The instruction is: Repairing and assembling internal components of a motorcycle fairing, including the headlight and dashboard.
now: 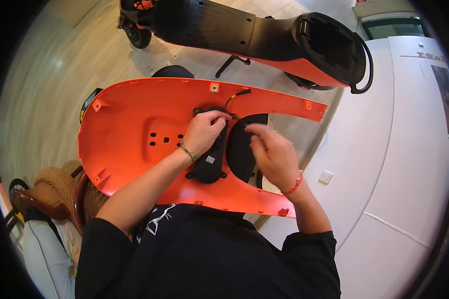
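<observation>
An orange scooter body panel (129,129) lies in front of me with its inner side up. Across it sits a long black lamp-like housing (208,168) with screw tabs at its corners. My left hand (207,130) rests over the upper part of this housing, thumb and fingertips pinched together at its upper right tab. Whatever is between those fingertips is hidden. To the right, my right hand (277,157) is raised over the panel's cutout, fingers curled and slightly blurred. A small dark thing shows near its fingertips, too unclear to name. From the housing's top runs a short black cable (234,97) with a plug.
Beyond the panel stands a black and orange scooter (219,30) without its seat. A black rounded seat-like piece (247,149) shows through the cutout. At the lower left is a woven chair (55,189). A white wall (409,199) with a socket (326,177) runs along the right.
</observation>
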The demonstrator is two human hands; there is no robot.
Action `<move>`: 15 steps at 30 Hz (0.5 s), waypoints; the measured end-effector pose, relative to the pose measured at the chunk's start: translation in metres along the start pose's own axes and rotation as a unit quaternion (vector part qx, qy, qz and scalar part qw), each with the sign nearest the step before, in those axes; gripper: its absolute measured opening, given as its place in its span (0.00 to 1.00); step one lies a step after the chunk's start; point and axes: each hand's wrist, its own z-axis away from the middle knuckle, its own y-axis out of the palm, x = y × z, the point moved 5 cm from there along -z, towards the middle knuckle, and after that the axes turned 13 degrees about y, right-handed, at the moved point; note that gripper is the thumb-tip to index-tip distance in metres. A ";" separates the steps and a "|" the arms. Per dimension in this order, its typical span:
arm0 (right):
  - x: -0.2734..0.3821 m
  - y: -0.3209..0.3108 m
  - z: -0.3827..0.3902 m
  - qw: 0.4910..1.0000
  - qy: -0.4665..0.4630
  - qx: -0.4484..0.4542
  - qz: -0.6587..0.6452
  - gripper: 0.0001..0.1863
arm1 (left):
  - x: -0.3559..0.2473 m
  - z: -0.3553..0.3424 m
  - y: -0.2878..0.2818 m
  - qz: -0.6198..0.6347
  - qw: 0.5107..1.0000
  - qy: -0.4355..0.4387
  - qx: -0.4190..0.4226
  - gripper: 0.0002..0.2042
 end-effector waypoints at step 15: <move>-0.021 -0.022 -0.018 0.980 0.092 0.106 -0.140 0.13 | -0.006 0.000 0.003 -0.005 0.999 0.034 0.003 0.12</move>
